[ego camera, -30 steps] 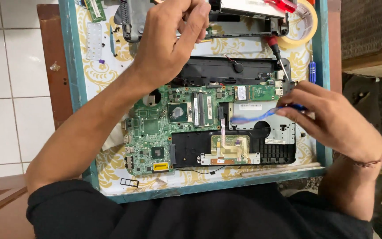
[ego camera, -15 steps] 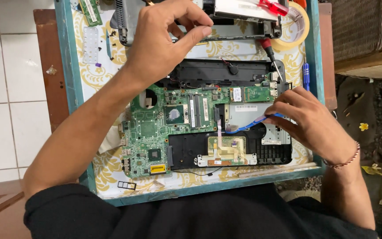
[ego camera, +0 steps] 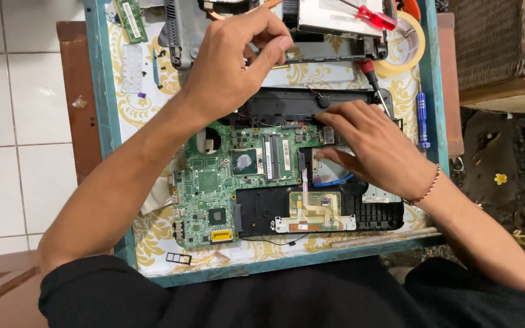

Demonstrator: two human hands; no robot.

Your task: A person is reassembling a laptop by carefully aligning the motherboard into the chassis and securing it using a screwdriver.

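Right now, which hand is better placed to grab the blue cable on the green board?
The right hand: its fingers rest on the green board beside the blue cable. The left hand is raised farther away.

Both forearms are bare from elbow to fingertips, no watch, no rings and no gloves on the left hand [ego camera: 232,73] up at twelve o'clock or the right hand [ego camera: 372,149] out at three o'clock. Round the right wrist there's a thin twisted cord bracelet [ego camera: 426,188], red and white strands, sitting snug just behind the hand. Down at six o'clock it's a plain black garment [ego camera: 287,297] right across the bottom of the view, dark cloth bunched at both upper arms, with no print or pattern showing.
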